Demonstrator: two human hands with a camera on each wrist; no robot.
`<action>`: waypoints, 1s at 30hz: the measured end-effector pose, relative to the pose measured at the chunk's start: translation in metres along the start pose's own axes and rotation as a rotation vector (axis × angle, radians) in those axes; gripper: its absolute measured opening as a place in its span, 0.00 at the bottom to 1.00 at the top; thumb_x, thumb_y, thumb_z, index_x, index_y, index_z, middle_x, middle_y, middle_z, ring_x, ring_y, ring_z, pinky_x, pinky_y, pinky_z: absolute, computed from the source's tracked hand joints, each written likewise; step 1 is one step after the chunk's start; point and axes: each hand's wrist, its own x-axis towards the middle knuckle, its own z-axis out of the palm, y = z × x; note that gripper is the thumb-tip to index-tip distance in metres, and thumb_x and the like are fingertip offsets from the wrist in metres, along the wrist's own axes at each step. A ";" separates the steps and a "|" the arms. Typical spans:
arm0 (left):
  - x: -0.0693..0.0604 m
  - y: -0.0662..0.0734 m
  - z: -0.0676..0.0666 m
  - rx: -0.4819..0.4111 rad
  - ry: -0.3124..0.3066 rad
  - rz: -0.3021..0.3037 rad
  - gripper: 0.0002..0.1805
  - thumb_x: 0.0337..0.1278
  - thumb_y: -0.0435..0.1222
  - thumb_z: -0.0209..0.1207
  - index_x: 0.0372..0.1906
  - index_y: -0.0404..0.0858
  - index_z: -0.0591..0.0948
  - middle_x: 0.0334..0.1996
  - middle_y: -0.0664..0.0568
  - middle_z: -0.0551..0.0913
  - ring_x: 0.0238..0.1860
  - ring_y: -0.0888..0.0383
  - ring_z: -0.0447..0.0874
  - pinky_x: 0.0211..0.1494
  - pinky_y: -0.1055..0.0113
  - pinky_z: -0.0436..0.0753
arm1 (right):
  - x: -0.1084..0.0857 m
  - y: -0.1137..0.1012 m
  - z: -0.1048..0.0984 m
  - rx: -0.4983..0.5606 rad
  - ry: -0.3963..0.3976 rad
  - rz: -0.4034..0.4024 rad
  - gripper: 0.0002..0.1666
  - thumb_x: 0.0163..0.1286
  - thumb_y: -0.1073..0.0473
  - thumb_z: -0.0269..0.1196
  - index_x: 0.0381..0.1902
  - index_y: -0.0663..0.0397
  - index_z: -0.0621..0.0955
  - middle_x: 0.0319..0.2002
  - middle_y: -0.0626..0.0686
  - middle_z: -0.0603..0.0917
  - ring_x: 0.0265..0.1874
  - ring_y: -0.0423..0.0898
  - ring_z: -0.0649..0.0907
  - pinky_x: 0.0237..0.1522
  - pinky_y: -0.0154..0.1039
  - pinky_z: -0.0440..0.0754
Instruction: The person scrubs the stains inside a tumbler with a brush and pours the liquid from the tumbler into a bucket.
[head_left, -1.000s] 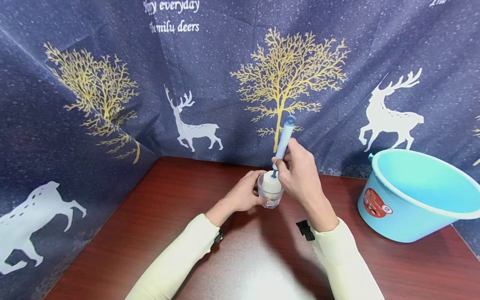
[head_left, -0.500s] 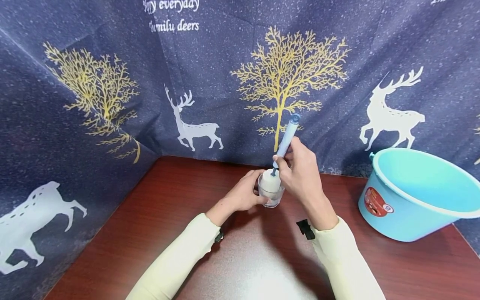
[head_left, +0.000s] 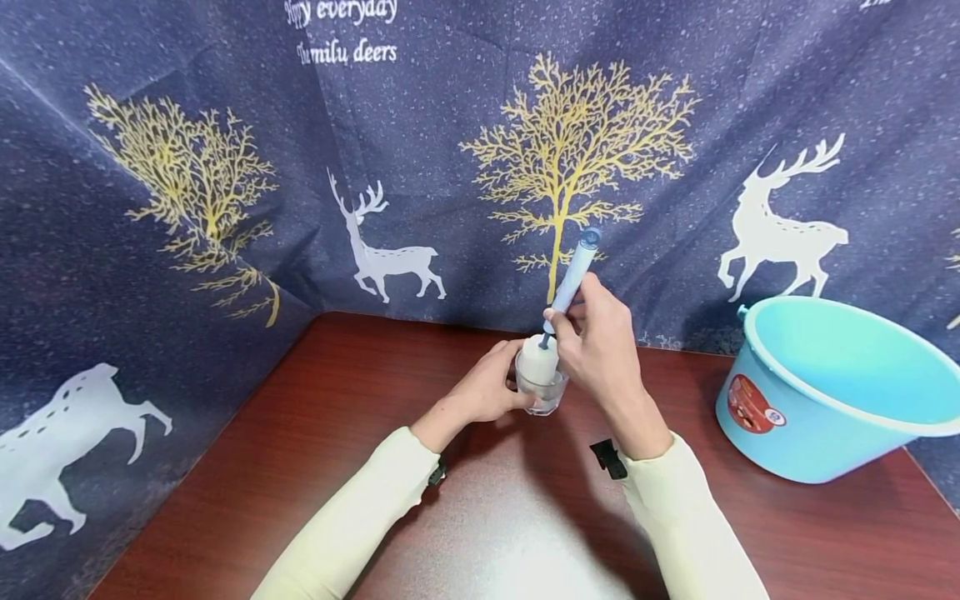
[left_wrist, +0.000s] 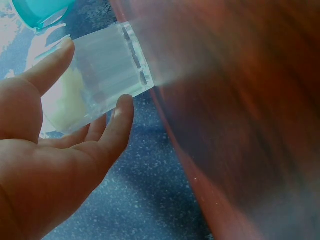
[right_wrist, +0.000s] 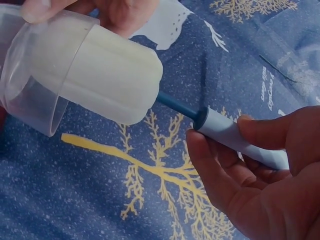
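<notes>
In the head view my left hand [head_left: 489, 388] holds a clear cup [head_left: 545, 398] at the middle of the table. The left wrist view shows thumb and fingers on either side of the cup's wall. My right hand [head_left: 602, 343] grips the light-blue handle [head_left: 572, 277] of a cup brush, thumb and fingers wrapped round its lower part. At the brush's end a thick white sponge head [right_wrist: 112, 72] sits partly inside the cup, and its upper part sticks out past the rim. A dark-blue stem [right_wrist: 177, 106] joins head and handle. The brush leans to the right.
A light-blue bucket [head_left: 813, 446] with a red label stands on the right of the reddish-brown table [head_left: 375, 358]. Behind the table hangs a dark-blue cloth [head_left: 457, 183] printed with deer and trees, close to the far edge.
The brush handle has tilted a little further right. Its sponge head has shifted slightly left and up within the cup. My left hand and the cup have stayed in place.
</notes>
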 end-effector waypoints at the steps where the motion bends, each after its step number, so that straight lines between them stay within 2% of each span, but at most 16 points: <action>1: 0.000 0.000 0.000 0.001 0.000 0.000 0.48 0.52 0.34 0.80 0.77 0.35 0.68 0.60 0.43 0.75 0.56 0.52 0.82 0.58 0.59 0.87 | 0.000 0.000 0.000 0.004 0.004 -0.002 0.14 0.69 0.68 0.71 0.47 0.65 0.77 0.39 0.62 0.85 0.38 0.55 0.91 0.39 0.52 0.89; 19: 0.000 -0.001 0.001 0.025 0.004 0.000 0.49 0.53 0.35 0.80 0.78 0.35 0.67 0.61 0.43 0.75 0.55 0.52 0.82 0.58 0.61 0.86 | 0.001 0.003 0.002 0.001 0.057 -0.038 0.14 0.66 0.69 0.73 0.43 0.63 0.78 0.37 0.61 0.85 0.37 0.55 0.91 0.38 0.50 0.87; 24: 0.000 -0.001 0.000 0.014 0.003 0.003 0.49 0.52 0.35 0.80 0.78 0.34 0.67 0.60 0.43 0.75 0.55 0.52 0.82 0.58 0.60 0.87 | 0.002 0.003 0.002 0.013 0.054 -0.037 0.14 0.67 0.70 0.73 0.43 0.64 0.78 0.38 0.62 0.85 0.39 0.55 0.91 0.39 0.51 0.88; 30: 0.000 -0.001 0.001 0.032 0.012 0.004 0.48 0.52 0.36 0.80 0.77 0.36 0.68 0.59 0.44 0.76 0.55 0.53 0.81 0.56 0.65 0.86 | 0.002 0.004 0.002 0.021 0.039 -0.032 0.13 0.67 0.71 0.72 0.44 0.64 0.78 0.39 0.62 0.85 0.41 0.56 0.91 0.41 0.52 0.90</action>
